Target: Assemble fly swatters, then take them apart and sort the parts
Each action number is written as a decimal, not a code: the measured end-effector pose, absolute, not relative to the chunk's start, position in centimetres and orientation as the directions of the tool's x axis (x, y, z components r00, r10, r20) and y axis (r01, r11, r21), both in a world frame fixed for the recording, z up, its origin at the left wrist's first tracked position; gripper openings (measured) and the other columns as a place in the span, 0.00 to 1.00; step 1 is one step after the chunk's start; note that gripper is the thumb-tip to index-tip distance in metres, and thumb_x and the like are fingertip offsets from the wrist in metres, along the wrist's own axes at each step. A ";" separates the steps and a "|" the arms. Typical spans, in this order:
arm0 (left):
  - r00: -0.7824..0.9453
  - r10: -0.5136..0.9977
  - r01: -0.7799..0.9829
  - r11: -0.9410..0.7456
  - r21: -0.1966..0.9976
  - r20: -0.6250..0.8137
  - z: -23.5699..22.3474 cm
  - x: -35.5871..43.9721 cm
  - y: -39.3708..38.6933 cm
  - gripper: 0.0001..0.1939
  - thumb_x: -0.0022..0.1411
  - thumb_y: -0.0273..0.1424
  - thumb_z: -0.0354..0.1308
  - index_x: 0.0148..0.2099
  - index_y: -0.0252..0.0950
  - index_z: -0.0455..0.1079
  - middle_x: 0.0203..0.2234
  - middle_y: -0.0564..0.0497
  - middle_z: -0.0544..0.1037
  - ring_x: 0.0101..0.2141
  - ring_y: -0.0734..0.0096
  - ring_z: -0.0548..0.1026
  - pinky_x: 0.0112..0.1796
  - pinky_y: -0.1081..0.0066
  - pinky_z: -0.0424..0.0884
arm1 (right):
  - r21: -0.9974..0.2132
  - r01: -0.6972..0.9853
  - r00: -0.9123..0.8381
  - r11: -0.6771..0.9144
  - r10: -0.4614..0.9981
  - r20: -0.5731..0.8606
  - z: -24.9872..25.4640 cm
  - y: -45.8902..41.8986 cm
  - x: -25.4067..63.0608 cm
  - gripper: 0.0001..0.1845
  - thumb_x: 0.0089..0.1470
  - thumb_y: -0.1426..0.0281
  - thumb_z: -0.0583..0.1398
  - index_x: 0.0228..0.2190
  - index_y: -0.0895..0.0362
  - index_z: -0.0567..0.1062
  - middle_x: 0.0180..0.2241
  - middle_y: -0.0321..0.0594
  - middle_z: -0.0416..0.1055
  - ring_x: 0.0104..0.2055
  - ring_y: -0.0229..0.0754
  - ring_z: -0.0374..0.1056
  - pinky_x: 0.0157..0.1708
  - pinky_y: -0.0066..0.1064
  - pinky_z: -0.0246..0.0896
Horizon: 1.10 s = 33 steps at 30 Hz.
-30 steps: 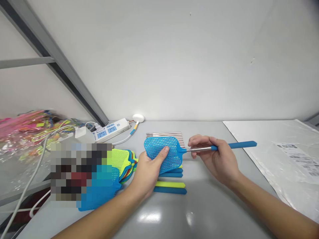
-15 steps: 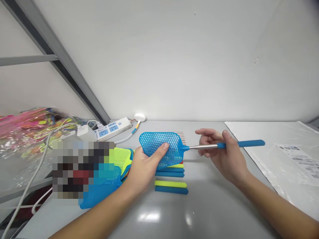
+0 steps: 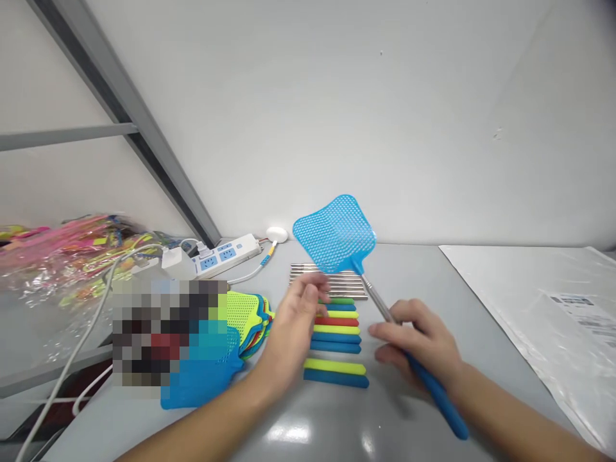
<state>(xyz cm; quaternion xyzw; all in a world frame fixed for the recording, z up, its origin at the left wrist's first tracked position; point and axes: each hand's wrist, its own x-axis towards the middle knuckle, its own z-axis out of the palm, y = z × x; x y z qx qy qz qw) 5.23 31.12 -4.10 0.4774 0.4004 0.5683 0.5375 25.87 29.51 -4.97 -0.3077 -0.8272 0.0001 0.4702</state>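
Observation:
A blue fly swatter point(image 3: 334, 234) is tilted up over the table, its mesh head to the upper left on a thin metal rod. My right hand point(image 3: 430, 343) is closed around the upper part of its blue handle point(image 3: 445, 404). Just below the mesh, my left hand point(image 3: 294, 321) holds nothing, with its fingers loosely curled and apart. Under and beside that hand lie several coloured handles point(image 3: 337, 371) in yellow, blue, red and green. Behind them is a row of metal rods point(image 3: 353, 285), partly covered by the swatter head and my left fingers.
Loose swatter heads point(image 3: 243, 314) in yellow and blue are piled at the left, near a blurred patch. A power strip point(image 3: 228, 253) with white cables stands behind them. Plastic-wrapped colourful goods point(image 3: 81, 256) sit far left; a white plastic bag point(image 3: 520, 289) covers the right side.
My left hand has let go of the mesh head and moved below it. The swatter has swung from level to tilted, head up and handle down, in my right hand.

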 end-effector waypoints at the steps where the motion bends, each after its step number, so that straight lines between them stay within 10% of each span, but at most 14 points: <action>1: 0.133 0.986 -0.242 -0.069 0.968 0.103 -4.1 5.4 30.6 0.23 0.66 0.51 0.48 0.46 0.38 0.70 0.36 0.47 0.71 0.36 0.66 0.70 0.41 0.66 0.68 | -0.259 0.523 -0.422 0.812 0.511 0.748 -5.0 29.3 25.6 0.06 0.58 0.66 0.61 0.38 0.51 0.76 0.29 0.35 0.66 0.27 0.36 0.63 0.27 0.27 0.59; 8: 0.298 0.954 -0.318 0.145 0.937 -0.047 -3.1 5.6 29.5 0.17 0.67 0.44 0.52 0.44 0.38 0.75 0.32 0.49 0.74 0.36 0.68 0.71 0.41 0.67 0.66 | -0.505 0.522 -0.528 0.688 0.725 0.442 -3.3 28.6 24.2 0.16 0.64 0.63 0.53 0.31 0.53 0.78 0.22 0.34 0.68 0.24 0.35 0.61 0.24 0.27 0.55; 15: 0.304 0.948 -0.531 0.249 0.810 -0.092 -3.2 5.6 30.5 0.11 0.64 0.38 0.59 0.39 0.36 0.76 0.24 0.53 0.70 0.28 0.76 0.69 0.34 0.75 0.67 | -0.699 0.166 -0.607 0.695 0.631 0.483 -4.5 28.9 24.9 0.25 0.64 0.74 0.50 0.59 0.44 0.66 0.43 0.42 0.74 0.43 0.43 0.70 0.42 0.35 0.63; 20: 0.332 0.937 -0.547 0.283 0.788 -0.106 -3.5 5.5 30.6 0.11 0.63 0.39 0.60 0.39 0.37 0.75 0.23 0.54 0.69 0.26 0.75 0.68 0.29 0.73 0.68 | -0.970 -0.045 -0.497 0.237 0.837 0.228 -4.0 28.5 24.2 0.22 0.65 0.69 0.50 0.59 0.44 0.65 0.42 0.41 0.74 0.36 0.40 0.70 0.38 0.34 0.65; 25: 0.407 0.903 -0.466 0.335 0.819 -0.138 -3.3 5.7 30.0 0.12 0.62 0.40 0.61 0.39 0.36 0.75 0.25 0.52 0.70 0.29 0.73 0.69 0.32 0.73 0.68 | -0.941 -0.257 -0.573 -0.220 0.819 -0.035 -4.3 28.8 23.6 0.16 0.62 0.58 0.54 0.43 0.55 0.71 0.29 0.38 0.72 0.29 0.39 0.70 0.30 0.32 0.64; 33: 0.519 0.842 -0.400 0.390 0.829 -0.145 -4.5 5.9 29.4 0.12 0.60 0.40 0.63 0.40 0.36 0.76 0.23 0.54 0.67 0.30 0.71 0.70 0.39 0.67 0.68 | -0.932 -0.232 -0.618 -0.277 0.782 -0.078 -5.3 28.4 22.9 0.21 0.63 0.55 0.52 0.30 0.58 0.70 0.13 0.32 0.65 0.17 0.34 0.60 0.25 0.27 0.59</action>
